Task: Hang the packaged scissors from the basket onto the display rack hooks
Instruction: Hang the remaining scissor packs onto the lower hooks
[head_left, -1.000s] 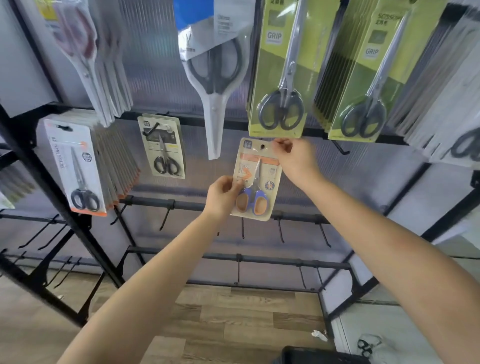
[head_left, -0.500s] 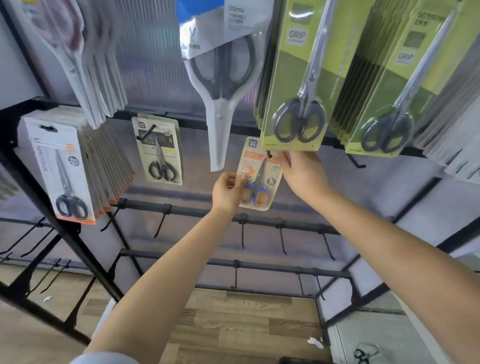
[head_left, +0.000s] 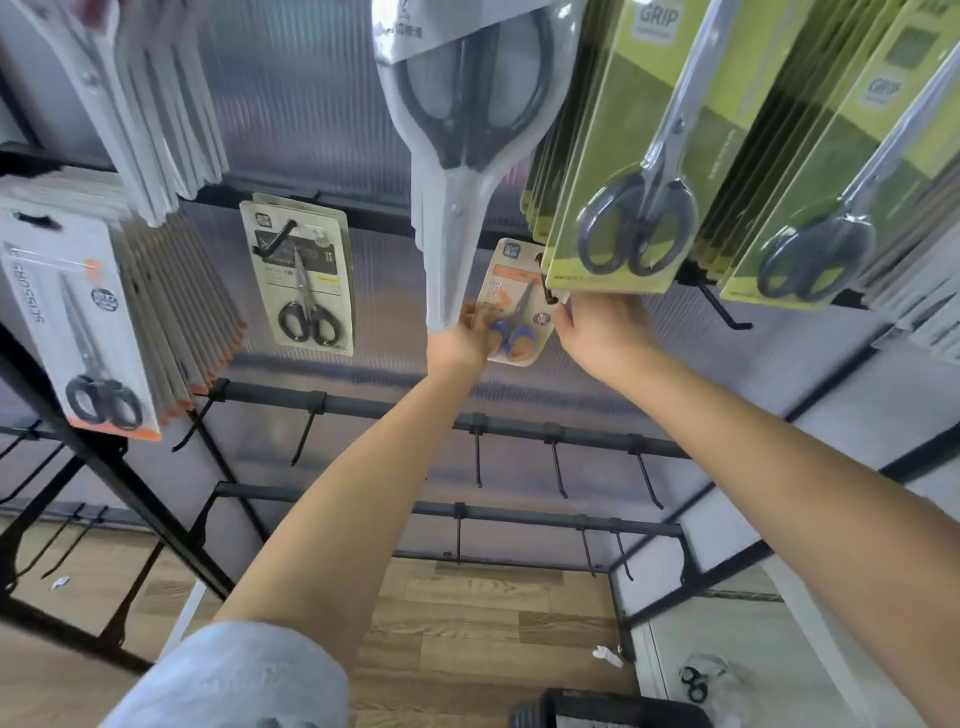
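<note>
Both your arms are bare from the wrists back along the forearms, with no watch, bracelet, ring or glove on either. Your left hand (head_left: 460, 338) and right hand (head_left: 602, 332) are uncovered too. On your left arm a light blue-grey short sleeve (head_left: 234, 675) of soft, plain fabric shows at the bottom edge. Your right arm shows no sleeve.

A shop: black display rack hooks (head_left: 719, 312) hung with rows of packaged scissors (head_left: 618, 156).

A black display rack (head_left: 519, 426) carries packaged scissors on hooks from nine to three o'clock; lower hooks (head_left: 556, 462) bare.
</note>
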